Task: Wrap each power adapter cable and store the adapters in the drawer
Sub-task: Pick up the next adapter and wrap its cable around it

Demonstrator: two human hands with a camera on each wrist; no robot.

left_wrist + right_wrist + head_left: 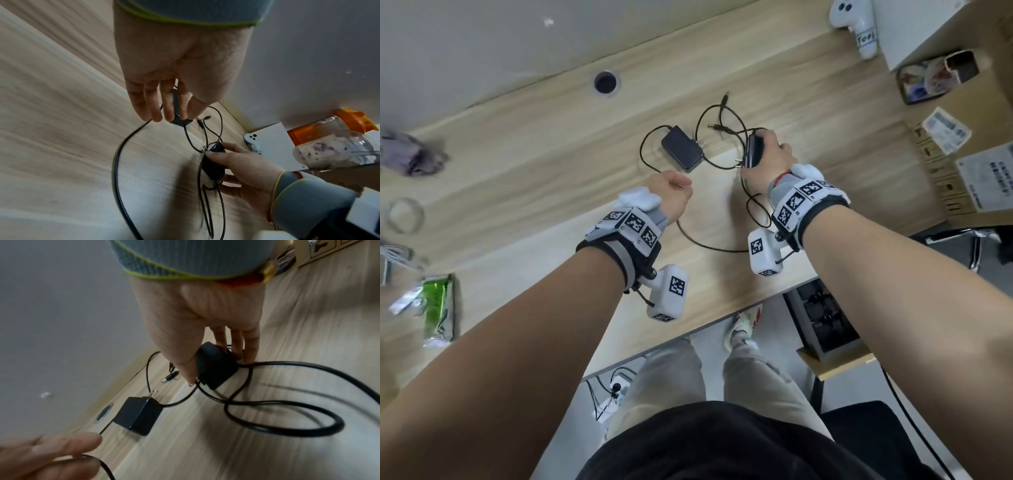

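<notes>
Your right hand (768, 154) grips one adapter (751, 151) on edge on the desk (517, 164) — long axis running away from you, prongs toward you. Your left hand (671, 195) pinches its cable (709, 245). The other adapter (683, 148) lies flat between, well inside the desk's front edge.

Green packet (438, 308), tape roll (404, 216)

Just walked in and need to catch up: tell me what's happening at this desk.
A person is sorting out two black power adapters on a wooden desk. The right hand grips one adapter, tipped up on its edge at the desk surface. The left hand holds a stretch of cable. The second adapter lies flat on the desk, untouched, prongs out. The cables are still loose and tangled together; nothing is wrapped yet.
</notes>
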